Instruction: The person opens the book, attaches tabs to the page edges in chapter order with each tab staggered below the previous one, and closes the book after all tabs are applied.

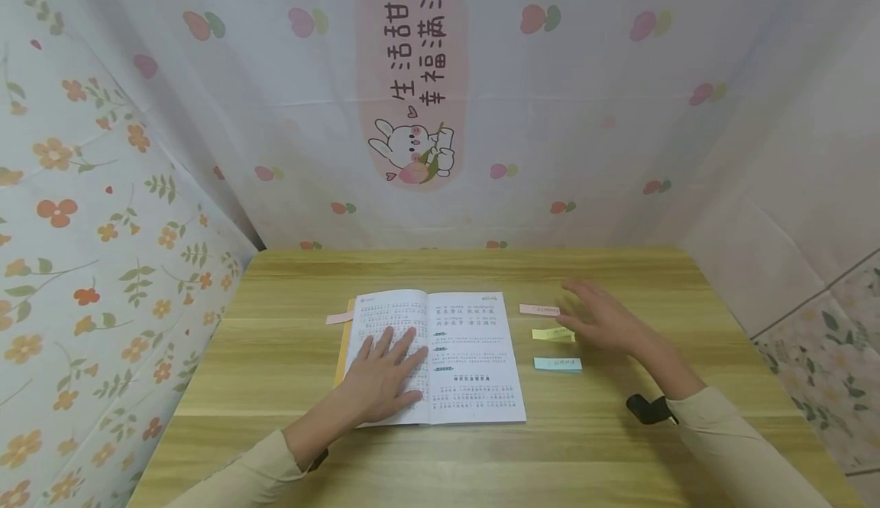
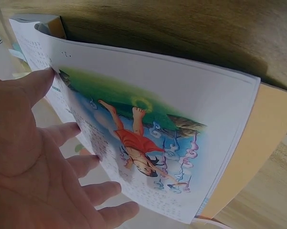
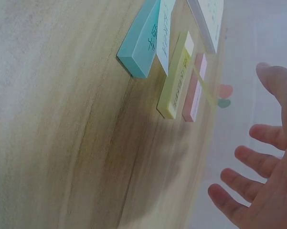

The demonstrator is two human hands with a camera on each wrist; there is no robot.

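An open book (image 1: pixel 474 367) lies on the table, its right page of printed text in full view. My left hand (image 1: pixel 385 374) rests on the left page with fingers spread; in the left wrist view that page carries a coloured picture (image 2: pixel 138 133) of a figure in red. To the book's right lie three slim sticky-note pads: pink (image 1: pixel 536 309), yellow (image 1: pixel 550 334) and blue (image 1: pixel 558 364), each with handwriting. My right hand (image 1: pixel 608 325) is over the right ends of the pink and yellow pads, fingers extended and holding nothing. Top sheets of the blue pad (image 3: pixel 141 52) and yellow pad (image 3: pixel 174 90) stick up.
A pink paper tab (image 1: pixel 340 318) juts from the book's left edge, beside its orange cover (image 1: pixel 341 355). The wooden table (image 1: pixel 275 386) meets a patterned curtain (image 1: pixel 481 218) at the back and a floral one (image 1: pixel 124 225) at left. A dark wrist strap (image 1: pixel 648 409) hangs by the right sleeve.
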